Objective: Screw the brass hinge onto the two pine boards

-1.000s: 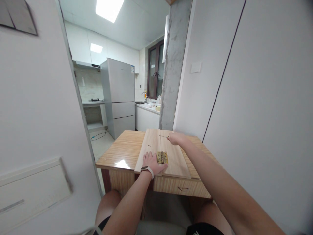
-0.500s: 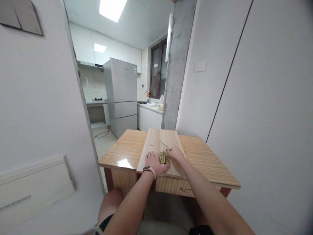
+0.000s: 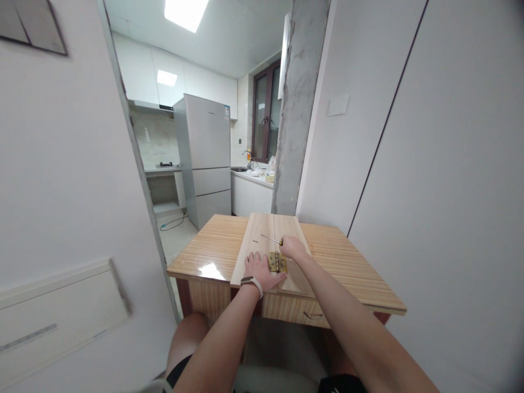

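Two pale wooden boards (image 3: 256,240) lie side by side on a striped wooden table (image 3: 339,267). A brass hinge (image 3: 277,262) sits across their seam near the front edge. My left hand (image 3: 258,270), with a watch on the wrist, lies flat on the left board with its fingers reaching the hinge. My right hand (image 3: 291,247) is closed round a thin screwdriver (image 3: 271,239), whose metal shaft points left and away over the boards, just behind the hinge.
A white wall stands close on the right, a white door panel on the left. Behind the table rises a grey concrete pillar (image 3: 297,109). Beyond it are a grey fridge (image 3: 204,158) and a kitchen counter (image 3: 251,180). My knees are under the table's front edge.
My right hand came back from the far end of the boards to the hinge, bringing the screwdriver; its shaft has swung to point left. My left hand has stayed put.
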Demonstrator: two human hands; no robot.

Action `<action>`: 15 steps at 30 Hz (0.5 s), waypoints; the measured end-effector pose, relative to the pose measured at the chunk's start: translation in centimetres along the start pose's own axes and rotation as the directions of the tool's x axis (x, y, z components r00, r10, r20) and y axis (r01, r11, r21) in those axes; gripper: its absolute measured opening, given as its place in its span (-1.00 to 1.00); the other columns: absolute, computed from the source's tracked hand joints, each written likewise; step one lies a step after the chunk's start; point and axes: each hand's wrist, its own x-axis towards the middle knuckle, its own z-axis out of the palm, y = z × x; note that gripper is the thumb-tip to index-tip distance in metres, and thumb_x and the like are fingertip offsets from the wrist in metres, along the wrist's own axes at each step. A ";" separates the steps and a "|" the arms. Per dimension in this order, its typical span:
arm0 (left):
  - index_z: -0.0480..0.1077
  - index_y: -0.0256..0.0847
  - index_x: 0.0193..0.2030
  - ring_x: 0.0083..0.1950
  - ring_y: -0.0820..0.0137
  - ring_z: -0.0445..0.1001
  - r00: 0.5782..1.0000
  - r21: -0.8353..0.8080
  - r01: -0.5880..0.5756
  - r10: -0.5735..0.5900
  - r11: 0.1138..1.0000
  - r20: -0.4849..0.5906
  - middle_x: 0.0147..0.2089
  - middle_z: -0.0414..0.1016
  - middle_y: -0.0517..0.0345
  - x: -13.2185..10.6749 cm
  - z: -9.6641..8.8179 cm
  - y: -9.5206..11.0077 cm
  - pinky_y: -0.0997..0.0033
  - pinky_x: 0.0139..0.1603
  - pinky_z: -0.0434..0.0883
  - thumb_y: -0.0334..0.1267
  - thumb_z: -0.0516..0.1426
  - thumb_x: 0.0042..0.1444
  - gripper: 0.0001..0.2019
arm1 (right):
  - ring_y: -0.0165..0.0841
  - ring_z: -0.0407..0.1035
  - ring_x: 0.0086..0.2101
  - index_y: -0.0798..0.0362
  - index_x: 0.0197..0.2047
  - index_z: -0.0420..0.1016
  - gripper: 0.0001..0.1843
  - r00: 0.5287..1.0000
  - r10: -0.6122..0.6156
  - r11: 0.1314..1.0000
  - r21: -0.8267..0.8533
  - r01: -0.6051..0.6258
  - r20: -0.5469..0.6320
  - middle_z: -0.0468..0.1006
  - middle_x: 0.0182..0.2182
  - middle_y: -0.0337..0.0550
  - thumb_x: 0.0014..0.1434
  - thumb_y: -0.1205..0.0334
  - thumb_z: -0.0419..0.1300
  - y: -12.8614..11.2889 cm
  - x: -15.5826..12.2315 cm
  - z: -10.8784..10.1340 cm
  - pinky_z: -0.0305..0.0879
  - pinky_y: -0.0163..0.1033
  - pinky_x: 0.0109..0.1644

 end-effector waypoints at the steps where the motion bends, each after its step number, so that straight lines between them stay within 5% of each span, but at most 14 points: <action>1: 0.31 -0.15 0.29 0.50 -0.23 -0.04 1.000 -0.001 0.000 0.000 1.000 -0.004 0.46 0.16 -0.22 0.0 0.0 0.0 -0.18 0.46 -0.13 0.53 -0.04 -0.01 -0.06 | -0.25 0.56 -0.09 0.00 -0.05 0.64 -0.74 1.000 -0.013 1.000 0.021 0.013 0.004 0.68 -0.09 0.05 0.24 0.16 0.23 -0.2 0.2 -0.2 0.34 -0.32 -0.16; 7: 0.30 -0.19 0.30 0.48 -0.26 -0.02 1.000 -0.009 -0.006 0.005 1.000 -0.005 0.44 0.18 -0.26 0.2 0.2 -0.1 -0.21 0.44 -0.11 0.60 -0.08 -0.06 0.02 | -0.31 0.56 -0.13 0.00 -0.08 0.65 -0.72 0.999 -0.027 0.989 0.148 0.029 -0.018 0.69 -0.13 -0.03 0.24 0.03 0.28 -2.3 0.8 1.3 0.29 -0.37 -0.21; 15: 0.22 -0.22 0.37 0.46 -0.26 -0.01 0.999 -0.046 -0.004 0.002 0.999 -0.033 0.43 0.17 -0.29 0.4 0.2 -0.1 -0.21 0.44 -0.13 0.52 -0.04 -0.02 0.00 | -0.26 0.58 -0.16 -0.02 -0.07 0.65 -0.62 1.000 -0.013 0.993 0.116 0.017 -0.029 0.68 -0.10 0.02 0.25 -0.11 0.26 -5.4 2.3 3.1 0.35 -0.32 -0.21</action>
